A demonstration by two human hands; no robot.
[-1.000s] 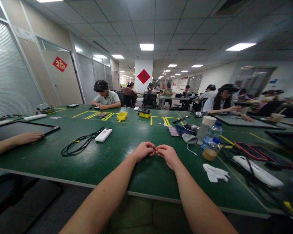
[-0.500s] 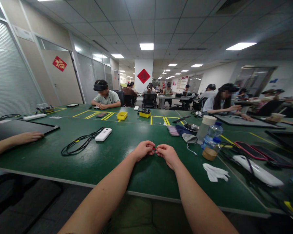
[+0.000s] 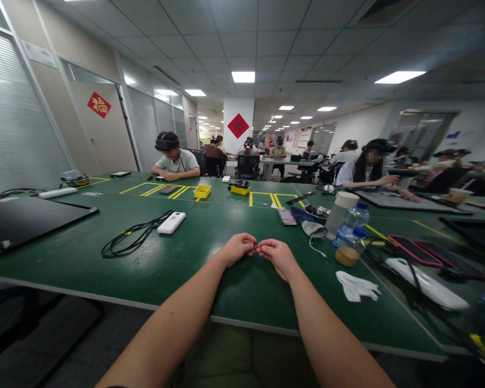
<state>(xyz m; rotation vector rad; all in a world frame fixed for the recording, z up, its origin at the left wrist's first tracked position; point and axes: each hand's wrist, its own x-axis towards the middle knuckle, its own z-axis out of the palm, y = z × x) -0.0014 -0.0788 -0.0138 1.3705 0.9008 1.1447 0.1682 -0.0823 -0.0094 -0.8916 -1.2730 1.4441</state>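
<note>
My left hand [image 3: 237, 248] and my right hand [image 3: 278, 256] rest on the green table [image 3: 178, 264] with their fingertips meeting. Both are closed in a pinch on a tiny red thing [image 3: 256, 246] held between them; it is too small to name. Both forearms stretch out from the near edge of the table.
A white power bank [image 3: 171, 222] with a coiled black cable [image 3: 130, 239] lies to the left. A dark tablet [image 3: 24, 217] sits at far left. Bottles [image 3: 350, 238], a white cloth [image 3: 356, 286], phones [image 3: 412, 251] and a white device [image 3: 426, 283] crowd the right. People work at the far side.
Another person's hand and forearm that lay on the dark tablet at the left have withdrawn from view. My own hands have stayed pinched together in the same spot.
</note>
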